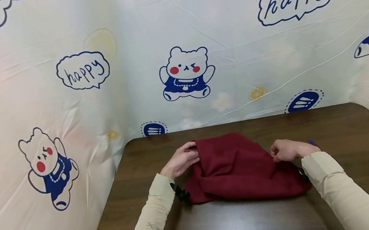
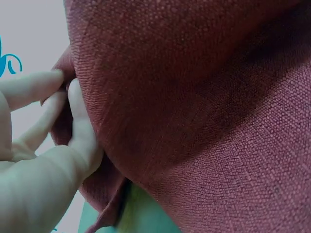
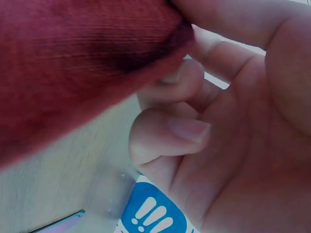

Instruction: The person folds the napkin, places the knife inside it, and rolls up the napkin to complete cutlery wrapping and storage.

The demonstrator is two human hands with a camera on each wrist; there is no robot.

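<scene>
A dark red cloth (image 1: pixel 233 163) lies bunched in loose folds on the brown wooden table. At its left edge my left hand (image 1: pixel 183 159) holds the fabric; in the left wrist view the thumb and fingers of that hand (image 2: pixel 53 136) pinch a folded layer, partly behind the cloth (image 2: pixel 194 116). My right hand (image 1: pixel 290 150) grips the right side of the cloth. Seen from the right wrist, thumb and forefinger of the right hand (image 3: pixel 233 116) pinch a corner of the raised cloth (image 3: pixel 82 73), while the other fingers curl below it.
The table (image 1: pixel 249 223) has rounded far corners and meets a printed fabric backdrop (image 1: pixel 234 64) at the back. Just past my right wrist a small blue-purple item (image 1: pixel 311 142) shows; a thin pointed purple item (image 3: pixel 60 222) also appears in the right wrist view.
</scene>
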